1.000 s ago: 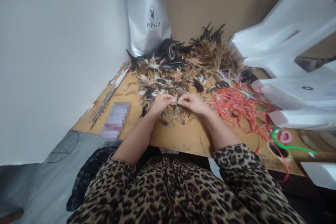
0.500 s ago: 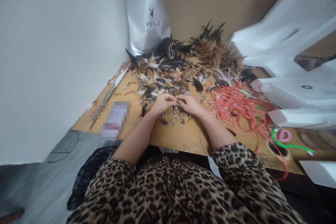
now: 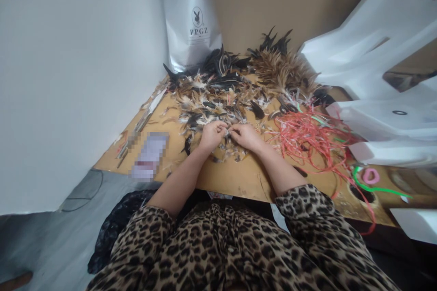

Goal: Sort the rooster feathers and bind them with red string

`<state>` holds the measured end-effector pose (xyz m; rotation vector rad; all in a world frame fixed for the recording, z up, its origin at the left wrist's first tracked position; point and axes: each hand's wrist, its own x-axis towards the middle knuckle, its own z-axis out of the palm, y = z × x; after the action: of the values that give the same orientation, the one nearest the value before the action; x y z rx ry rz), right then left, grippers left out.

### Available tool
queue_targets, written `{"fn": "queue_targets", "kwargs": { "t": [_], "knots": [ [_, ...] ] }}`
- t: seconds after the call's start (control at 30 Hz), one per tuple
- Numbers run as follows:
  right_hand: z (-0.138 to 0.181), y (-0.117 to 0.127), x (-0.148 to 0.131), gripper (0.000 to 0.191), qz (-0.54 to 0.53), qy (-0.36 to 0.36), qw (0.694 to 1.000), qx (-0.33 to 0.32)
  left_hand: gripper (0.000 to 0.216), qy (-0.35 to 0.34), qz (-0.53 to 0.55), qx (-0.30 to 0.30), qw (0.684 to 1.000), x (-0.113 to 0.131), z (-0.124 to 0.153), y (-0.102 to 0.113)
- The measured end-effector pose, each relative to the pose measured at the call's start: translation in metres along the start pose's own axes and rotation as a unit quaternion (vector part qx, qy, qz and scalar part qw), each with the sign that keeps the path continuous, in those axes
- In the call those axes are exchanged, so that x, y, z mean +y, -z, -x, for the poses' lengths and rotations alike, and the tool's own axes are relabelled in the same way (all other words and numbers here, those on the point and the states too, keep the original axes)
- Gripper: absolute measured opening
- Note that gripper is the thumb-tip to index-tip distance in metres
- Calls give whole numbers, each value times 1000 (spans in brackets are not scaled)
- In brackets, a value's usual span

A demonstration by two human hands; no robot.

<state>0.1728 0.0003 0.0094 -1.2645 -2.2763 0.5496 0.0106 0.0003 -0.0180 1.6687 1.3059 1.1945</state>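
Over the near middle of the table (image 3: 221,179), my left hand (image 3: 212,136) and my right hand (image 3: 246,136) meet almost fingertip to fingertip. Both are closed in a pinch on a small pale feather (image 3: 226,132), mostly covered by the fingers. Tiny feather scraps (image 3: 227,150) lie under and in front of the hands. Just beyond them spreads a loose heap of brown, white and black feathers (image 3: 218,95). A bundle of long brown feathers (image 3: 283,70) with dark tips lies farther back to the right.
A tangle of red strips (image 3: 303,136) lies to the right, near a green strip (image 3: 378,188) and a pink ring (image 3: 370,176). To the left are a blurred-out flat item (image 3: 150,154) and thin sticks (image 3: 139,122). A silver bag (image 3: 191,18) stands behind; white sewing machines (image 3: 372,118) are at right.
My left hand has turned slightly and shifted a little to the right, its fingers curling more. My right hand stays nearly in place, still pinching. The heaps have not moved.
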Motion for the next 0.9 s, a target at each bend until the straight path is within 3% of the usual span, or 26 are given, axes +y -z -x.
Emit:
{"fn": "queue_targets", "kwargs": {
  "t": [0.17,0.4,0.57,0.77,0.9],
  "knots": [
    [-4,-6,10,21,-96,-36,995,0,9,-37,-37,11,999,-1,0,1],
    [-6,-5,17,33,-281,-134,949,-54,11,-116,-87,-1,989,1,1,4],
    [-6,-1,20,31,-307,-124,942,-56,10,-154,-85,-10,984,5,2,5],
    [-5,-4,19,23,-302,-104,948,-20,8,-152,-93,-3,984,6,2,5],
    [-5,-2,16,30,-337,-125,932,-53,10,-152,-101,-5,983,6,1,6]
  ]
}}
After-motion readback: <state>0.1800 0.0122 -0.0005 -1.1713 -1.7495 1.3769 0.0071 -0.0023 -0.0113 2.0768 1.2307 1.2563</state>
